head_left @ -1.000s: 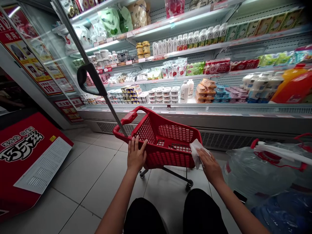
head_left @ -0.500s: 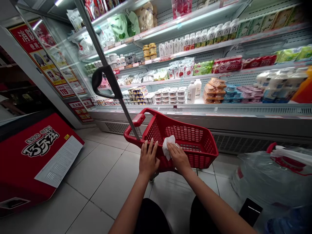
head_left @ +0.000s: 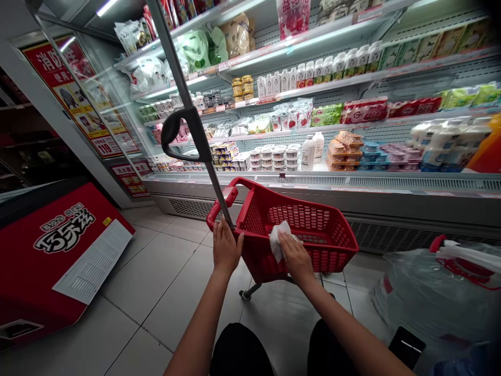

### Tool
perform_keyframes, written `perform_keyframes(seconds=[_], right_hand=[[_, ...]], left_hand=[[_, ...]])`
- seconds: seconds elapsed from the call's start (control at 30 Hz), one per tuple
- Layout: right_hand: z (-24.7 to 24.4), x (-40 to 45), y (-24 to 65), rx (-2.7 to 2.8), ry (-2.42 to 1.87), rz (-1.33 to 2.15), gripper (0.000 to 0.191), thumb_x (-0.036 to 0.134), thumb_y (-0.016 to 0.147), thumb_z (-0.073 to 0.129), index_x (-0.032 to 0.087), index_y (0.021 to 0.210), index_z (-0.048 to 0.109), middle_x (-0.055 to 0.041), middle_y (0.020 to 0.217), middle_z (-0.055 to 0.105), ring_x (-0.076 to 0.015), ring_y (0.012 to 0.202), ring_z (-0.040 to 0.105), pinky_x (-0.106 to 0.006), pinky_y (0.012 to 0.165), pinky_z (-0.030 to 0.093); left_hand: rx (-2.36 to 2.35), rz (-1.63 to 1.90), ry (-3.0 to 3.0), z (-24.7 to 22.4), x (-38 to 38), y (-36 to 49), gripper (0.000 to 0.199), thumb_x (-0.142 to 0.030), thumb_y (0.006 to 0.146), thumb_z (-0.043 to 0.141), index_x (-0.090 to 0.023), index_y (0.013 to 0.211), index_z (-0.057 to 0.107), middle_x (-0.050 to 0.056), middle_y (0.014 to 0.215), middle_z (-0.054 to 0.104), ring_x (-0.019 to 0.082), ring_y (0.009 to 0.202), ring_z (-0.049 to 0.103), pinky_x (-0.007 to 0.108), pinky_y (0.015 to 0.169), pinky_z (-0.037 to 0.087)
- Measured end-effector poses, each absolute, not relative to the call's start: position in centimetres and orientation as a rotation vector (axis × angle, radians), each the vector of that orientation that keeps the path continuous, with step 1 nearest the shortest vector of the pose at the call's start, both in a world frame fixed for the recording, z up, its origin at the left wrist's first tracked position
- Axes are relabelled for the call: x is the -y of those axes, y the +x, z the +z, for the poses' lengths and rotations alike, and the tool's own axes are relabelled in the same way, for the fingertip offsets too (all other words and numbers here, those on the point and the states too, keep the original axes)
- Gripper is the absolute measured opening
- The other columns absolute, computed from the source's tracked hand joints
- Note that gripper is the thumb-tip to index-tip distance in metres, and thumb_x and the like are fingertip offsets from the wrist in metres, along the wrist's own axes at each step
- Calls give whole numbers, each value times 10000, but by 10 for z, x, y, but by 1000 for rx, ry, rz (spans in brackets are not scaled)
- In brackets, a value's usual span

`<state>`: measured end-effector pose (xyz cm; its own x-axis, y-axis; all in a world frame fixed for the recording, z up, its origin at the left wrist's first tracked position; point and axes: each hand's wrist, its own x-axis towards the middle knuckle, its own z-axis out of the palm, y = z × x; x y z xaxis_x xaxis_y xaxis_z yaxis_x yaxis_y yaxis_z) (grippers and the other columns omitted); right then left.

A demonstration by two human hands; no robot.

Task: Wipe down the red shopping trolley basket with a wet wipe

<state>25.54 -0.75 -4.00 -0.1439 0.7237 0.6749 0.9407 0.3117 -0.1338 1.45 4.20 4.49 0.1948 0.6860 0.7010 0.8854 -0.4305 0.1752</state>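
A red plastic shopping cart (head_left: 258,250) with perforated walls stands in front of me on small wheels. My right hand (head_left: 295,256) presses a crumpled white wipe (head_left: 278,241) against the near side of its rim. My left hand (head_left: 226,248) touches the cart's left corner beside the foot of the grey pole (head_left: 217,190), fingers stretched out and thumb apart. A black loop handle (head_left: 183,133) is fixed higher up that pole. Part of the wipe is hidden under my right fingers.
An open refrigerated shelf (head_left: 376,180) with dairy goods runs behind the cart. To the left stands a red freezer (head_left: 78,250). A large plastic-wrapped water bottle (head_left: 415,287) and a phone (head_left: 407,347) are at the right. Grey floor tiles (head_left: 164,292) extend underneath.
My left hand has moved left along the rim to the pole's foot. The cart appears slightly further right in view, and the right hand with the wipe has shifted right with it.
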Motion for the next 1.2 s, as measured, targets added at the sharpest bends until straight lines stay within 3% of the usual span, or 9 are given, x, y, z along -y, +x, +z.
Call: perform_keyframes(seconds=[0.1,0.23,0.43,0.6,0.73,0.97,1.2], right_hand=[[-15,-12,197,1979,-1376,-333,710,24,912,382,149,1609,327,-126,1596,463,-259,1456,454,-465,1163,416],[12,-29,145,2013,-1249,-255,618,59,956,388,127,1571,393,-152,1587,468,-258,1474,432,-465,1155,432],[-11,-7,201,2062,-1244,-277,645,26,930,389,165,1559,418,-117,1560,515,-245,1444,474,-438,1149,441],[-46,24,282,1998,-1418,-344,764,-36,831,383,191,1560,419,-90,1544,538,-249,1434,485,-460,1170,418],[-37,19,268,1957,-1446,-339,832,-55,755,400,177,1553,439,-102,1499,584,-249,1402,522,-451,1167,429],[5,-14,169,2023,-1258,-243,610,67,963,406,158,1566,414,-120,1581,487,-241,1459,446,-440,1176,416],[-22,5,242,2033,-1344,-277,674,11,895,420,178,1548,432,-113,1464,608,-262,1314,574,-464,1143,450]], left_hand=[[1488,-1011,-2213,39,-39,19,1060,-336,899,631,-61,1629,-87,262,1650,298,424,1553,224,632,1235,285],[1464,-971,-2232,41,-40,15,1024,-206,895,565,-75,1622,-143,261,1638,320,396,1534,296,622,1236,297],[1427,-944,-2236,43,-38,7,1009,-76,857,498,-86,1621,-161,247,1609,382,351,1521,340,593,1253,287],[1559,-1099,-2198,38,-33,17,934,-171,905,517,-130,1652,-43,208,1663,304,381,1558,243,634,1254,255],[1606,-1144,-2169,35,-33,30,956,-198,909,523,-100,1641,-84,245,1664,272,401,1558,228,653,1236,269],[1502,-1134,-2172,31,-28,35,859,-239,981,457,-126,1643,-78,226,1671,274,387,1558,233,634,1226,309],[1476,-1092,-2200,31,-27,25,849,-251,993,455,-146,1651,-71,197,1686,261,361,1566,228,620,1251,275]])
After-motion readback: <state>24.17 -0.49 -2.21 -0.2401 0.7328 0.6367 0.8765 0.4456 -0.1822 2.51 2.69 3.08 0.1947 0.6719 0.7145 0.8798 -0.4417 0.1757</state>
